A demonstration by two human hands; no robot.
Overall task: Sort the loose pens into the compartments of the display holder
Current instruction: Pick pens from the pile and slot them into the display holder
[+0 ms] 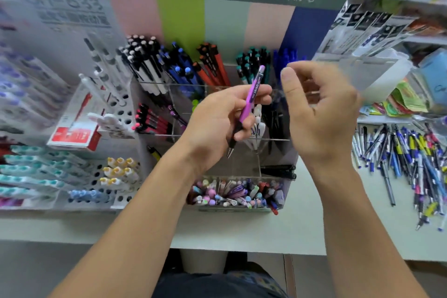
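My left hand (217,116) grips a purple pen (251,94) with a black grip, tip pointing down, held above the clear acrylic display holder (174,94). My right hand (319,109) hovers just right of the pen, fingers loosely curled and holding nothing, blurred at the fingertips. The holder's back compartments carry black-and-white, blue, orange, teal and blue pens. Middle compartments hold pink-tipped pens (150,118), white pens and black pens. A front compartment (232,193) is packed with mixed pastel pens. The loose pens (406,162) lie in a pile on the table at the right.
A white perforated pen stand (118,113) and a red box (75,133) sit to the left, with teal and yellow-capped pens below. Shelves with packaged goods rise at the right. The pale table edge (242,242) runs across the front. A green display sign stands behind.
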